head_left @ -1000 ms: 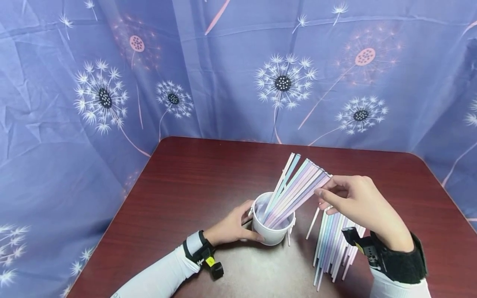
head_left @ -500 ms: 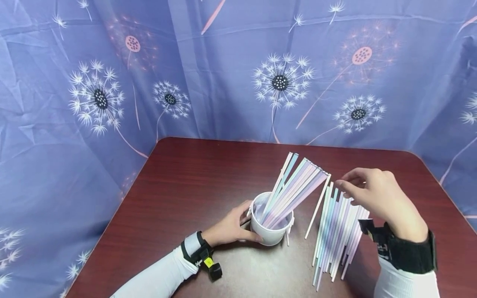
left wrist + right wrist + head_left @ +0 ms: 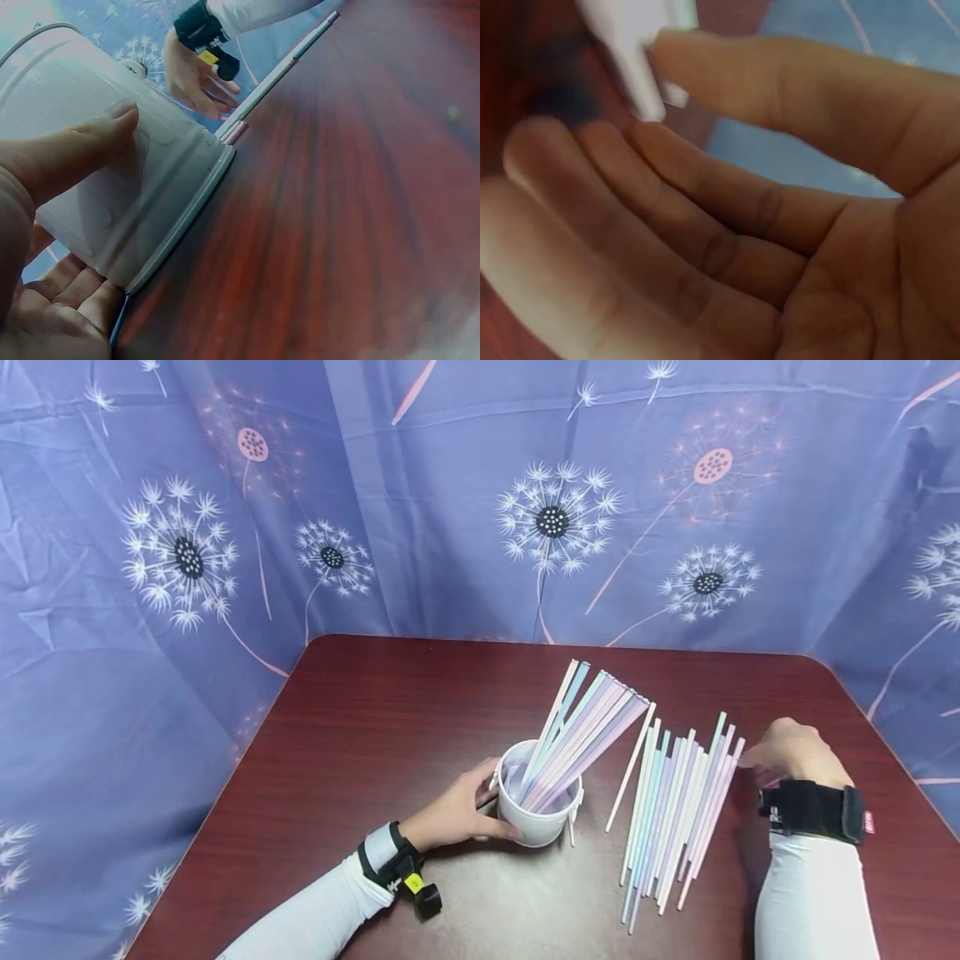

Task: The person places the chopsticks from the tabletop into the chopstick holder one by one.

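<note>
Straws (image 3: 675, 814) flat near table's (image 3: 375, 710) right edge; light, thin, prone to roll | I'd pinch one by its far tip | right hand (image 3: 787, 752) pinching a tip | left hand (image 3: 453, 814) gripping cup (image 3: 532, 814).

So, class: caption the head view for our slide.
Left hand holds cup of straws; right hand touches loose pile.

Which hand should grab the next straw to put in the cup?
Probably the right hand: its fingers are already at the far end of the loose straws lying on the table. The left hand is busy gripping the white cup.
</note>
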`<state>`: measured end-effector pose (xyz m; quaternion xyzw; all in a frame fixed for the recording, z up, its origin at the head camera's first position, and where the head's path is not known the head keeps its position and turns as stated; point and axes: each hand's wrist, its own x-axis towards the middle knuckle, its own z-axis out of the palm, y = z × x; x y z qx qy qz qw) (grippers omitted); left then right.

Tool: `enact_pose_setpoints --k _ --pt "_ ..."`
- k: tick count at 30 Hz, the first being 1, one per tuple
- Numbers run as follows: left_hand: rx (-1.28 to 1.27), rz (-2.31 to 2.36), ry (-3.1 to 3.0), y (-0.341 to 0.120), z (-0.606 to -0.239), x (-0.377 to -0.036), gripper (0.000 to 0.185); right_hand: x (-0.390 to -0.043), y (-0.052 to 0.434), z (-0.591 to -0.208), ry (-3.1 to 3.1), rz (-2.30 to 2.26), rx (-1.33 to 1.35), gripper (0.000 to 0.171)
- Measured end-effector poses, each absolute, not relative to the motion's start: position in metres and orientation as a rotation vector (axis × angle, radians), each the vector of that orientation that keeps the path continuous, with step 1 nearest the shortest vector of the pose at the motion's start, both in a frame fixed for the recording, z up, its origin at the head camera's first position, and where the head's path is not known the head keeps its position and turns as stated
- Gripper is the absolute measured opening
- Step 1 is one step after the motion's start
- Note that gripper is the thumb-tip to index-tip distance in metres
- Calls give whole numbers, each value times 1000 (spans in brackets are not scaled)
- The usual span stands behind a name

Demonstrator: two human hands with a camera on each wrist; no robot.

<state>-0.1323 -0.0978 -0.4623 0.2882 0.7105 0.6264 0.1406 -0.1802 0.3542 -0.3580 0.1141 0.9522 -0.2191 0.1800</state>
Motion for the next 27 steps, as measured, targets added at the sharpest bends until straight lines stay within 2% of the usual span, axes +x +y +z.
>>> enact_pose_setpoints --k 7,15,22,27 --pt "856 1808 2053 -98 -460 -135 90 -189 360 -378 2676 -665 310 25" --pt "862 1822 2032 -95 -466 -136 89 -183 364 -373 2657 -669 328 29" --pt "838 1835 2000 -93 -466 -134 90 -180 367 -376 2679 -606 314 23" --pt "825 1824 2017 -95 -464 -133 90 -184 366 -371 2697 -597 266 28"
